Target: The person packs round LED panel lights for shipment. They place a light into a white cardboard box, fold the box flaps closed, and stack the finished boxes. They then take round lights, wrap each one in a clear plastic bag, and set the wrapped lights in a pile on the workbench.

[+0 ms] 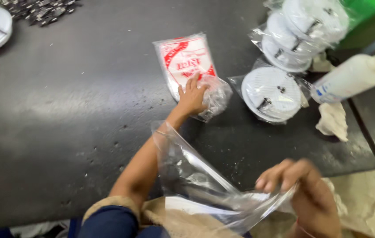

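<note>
Nearest, right hand (304, 189) pinches the edge of a clear plastic bag (196, 176) (fingers curled shut on the film), while farther out the left hand (192, 97) rests with fingers spread on a stack of red-printed bags (185, 59) on the dark table (64, 110), beside bagged white round discs (272, 93).

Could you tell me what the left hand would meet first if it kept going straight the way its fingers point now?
The left hand already rests on the stack of red-and-white printed bags, fingers pointing up the table. Going on, it would slide over those bags first; beyond them only bare dark table shows.
</note>
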`<state>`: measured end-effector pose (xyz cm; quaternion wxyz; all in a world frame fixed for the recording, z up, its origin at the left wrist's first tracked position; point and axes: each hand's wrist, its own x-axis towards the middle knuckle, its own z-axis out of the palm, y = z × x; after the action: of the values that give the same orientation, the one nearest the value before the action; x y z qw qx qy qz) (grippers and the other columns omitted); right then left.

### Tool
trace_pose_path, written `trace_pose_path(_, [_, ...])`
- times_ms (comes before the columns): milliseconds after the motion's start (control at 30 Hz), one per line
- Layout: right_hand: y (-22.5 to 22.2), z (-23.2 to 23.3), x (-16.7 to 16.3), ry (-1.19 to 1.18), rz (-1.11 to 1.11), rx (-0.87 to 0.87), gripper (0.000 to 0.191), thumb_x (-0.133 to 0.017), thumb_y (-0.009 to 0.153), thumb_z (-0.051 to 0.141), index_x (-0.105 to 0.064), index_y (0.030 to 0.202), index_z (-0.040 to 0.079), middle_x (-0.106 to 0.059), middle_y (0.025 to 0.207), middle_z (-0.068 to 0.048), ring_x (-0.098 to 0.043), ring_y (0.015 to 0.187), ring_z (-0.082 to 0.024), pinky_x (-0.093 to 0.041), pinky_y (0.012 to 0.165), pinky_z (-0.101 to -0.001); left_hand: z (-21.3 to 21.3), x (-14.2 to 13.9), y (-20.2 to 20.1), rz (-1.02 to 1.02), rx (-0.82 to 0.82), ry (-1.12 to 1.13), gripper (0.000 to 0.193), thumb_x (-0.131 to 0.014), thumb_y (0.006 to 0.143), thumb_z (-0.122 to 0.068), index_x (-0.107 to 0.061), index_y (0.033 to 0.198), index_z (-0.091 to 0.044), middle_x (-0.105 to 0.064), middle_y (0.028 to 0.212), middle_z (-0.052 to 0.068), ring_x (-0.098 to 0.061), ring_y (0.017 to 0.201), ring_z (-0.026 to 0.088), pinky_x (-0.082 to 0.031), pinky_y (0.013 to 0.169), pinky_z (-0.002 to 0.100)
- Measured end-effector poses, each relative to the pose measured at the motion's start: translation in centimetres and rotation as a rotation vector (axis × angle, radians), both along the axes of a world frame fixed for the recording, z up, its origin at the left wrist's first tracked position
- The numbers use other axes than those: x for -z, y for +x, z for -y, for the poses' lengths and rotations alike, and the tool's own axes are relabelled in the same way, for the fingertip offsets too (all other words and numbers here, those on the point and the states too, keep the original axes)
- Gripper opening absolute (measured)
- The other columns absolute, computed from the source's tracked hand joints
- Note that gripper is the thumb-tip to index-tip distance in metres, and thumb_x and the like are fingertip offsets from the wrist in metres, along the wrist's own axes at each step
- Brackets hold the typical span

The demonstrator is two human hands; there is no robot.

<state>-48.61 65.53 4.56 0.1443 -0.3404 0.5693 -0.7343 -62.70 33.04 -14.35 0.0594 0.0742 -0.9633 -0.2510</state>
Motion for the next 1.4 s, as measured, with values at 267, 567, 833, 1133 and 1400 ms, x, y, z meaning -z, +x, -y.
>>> trace_pose_path(267, [-6.6, 5.9, 0.5, 0.084, -0.092, 0.684, 0.009, -0.053, 0.11, 0.001, -0.056, 0.114, 0.008, -0.052, 0.088, -0.003, -0.052, 0.068, -0.01, -0.045, 0.06, -0.0241, 11.3, -11.6, 15.4, -0.026, 0.219, 0.52, 0.064, -0.079, 0.085, -0.038, -0.062, 0.144, -0.021, -0.046, 0.161, 0.018, -0.044, 0.148, 0.034, -0.038, 0.12, 0.048])
trace_pose_path(567, [-3.7, 27.2, -2.3, 0.279, -0.932, 0.111, 0.017, -0.064, 0.106, -0.002, -0.065, 0.121, 0.007, -0.072, 0.103, -0.01, -0.072, 0.087, -0.015, -0.056, 0.079, -0.0268, 7.5, -20.4, 24.1, -0.396, -0.113, 0.531, 0.08, -0.084, 0.082, -0.031, -0.044, 0.144, 0.001, -0.078, 0.11, 0.015, -0.078, 0.089, 0.017, -0.064, 0.083, 0.033])
trace_pose_path(833, [3.8, 34.7, 1.0, 0.546, -0.6, -0.522, 0.036, -0.077, 0.086, 0.012, -0.069, 0.12, 0.005, -0.08, 0.097, -0.006, -0.076, 0.093, -0.013, -0.06, 0.086, -0.0289, 18.3, -20.1, 38.7, -0.786, -0.579, 0.416, 0.013, -0.072, 0.098, -0.01, -0.073, 0.11, -0.003, -0.08, 0.092, 0.004, -0.077, 0.076, 0.007, -0.064, 0.064, 0.023])
trace_pose_path(1133, [13.3, 47.0, 1.1, 0.296, -0.367, -0.522, 0.041, -0.074, 0.095, 0.022, -0.061, 0.13, 0.005, -0.071, 0.12, -0.005, -0.069, 0.114, -0.014, -0.057, 0.1, -0.0304, 26.6, -18.8, 50.9, -0.859, -0.802, 0.327, 0.012, -0.076, 0.093, -0.01, -0.067, 0.095, -0.003, -0.076, 0.083, 0.007, -0.075, 0.075, 0.011, -0.06, 0.066, 0.025])
trace_pose_path(1400, [25.0, 57.8, 4.6, 0.533, -0.252, -0.9, 0.032, -0.075, 0.087, 0.015, -0.073, 0.116, 0.001, -0.078, 0.104, -0.008, -0.073, 0.098, -0.015, -0.06, 0.09, -0.0318, 32.8, -20.0, 57.9, -0.894, -0.867, 0.229, 0.011, -0.075, 0.098, -0.014, -0.069, 0.094, -0.006, -0.078, 0.084, 0.005, -0.079, 0.077, 0.012, -0.062, 0.068, 0.026])
